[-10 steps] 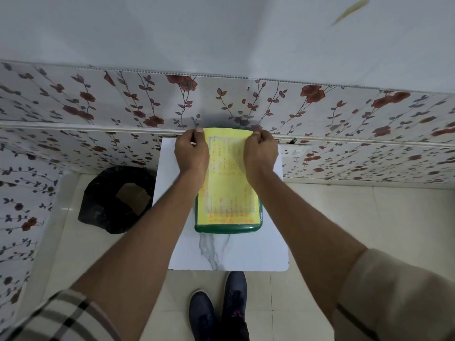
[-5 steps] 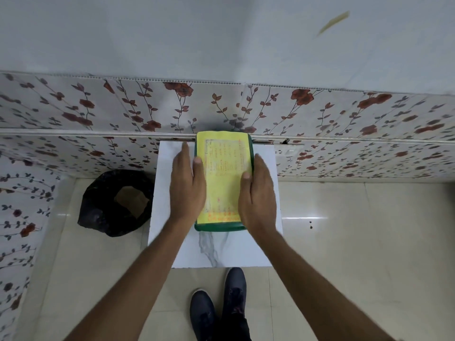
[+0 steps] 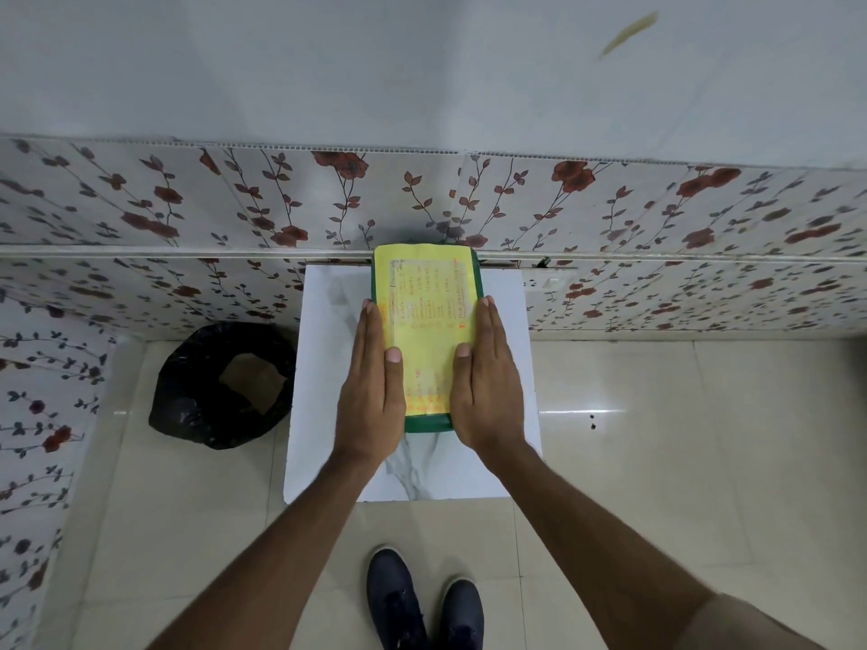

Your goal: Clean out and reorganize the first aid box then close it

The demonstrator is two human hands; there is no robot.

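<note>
The first aid box (image 3: 428, 297) is green with a yellow printed label on its lid, and it lies shut on a small white marbled table (image 3: 323, 368). My left hand (image 3: 373, 391) rests flat along the box's left side, fingers straight, thumb on the lid. My right hand (image 3: 485, 387) lies flat along the right side in the same way. Both hands cover the near corners of the box. The inside of the box is hidden.
A black rubbish bag (image 3: 223, 384) with brown scraps in it sits open on the tiled floor left of the table. A floral-panelled wall (image 3: 657, 218) stands right behind the table. My two dark shoes (image 3: 422, 602) are at the table's near edge.
My hands slid back from the far end of the lid to its near half, fingers flattening along both sides. The view rose slightly.
</note>
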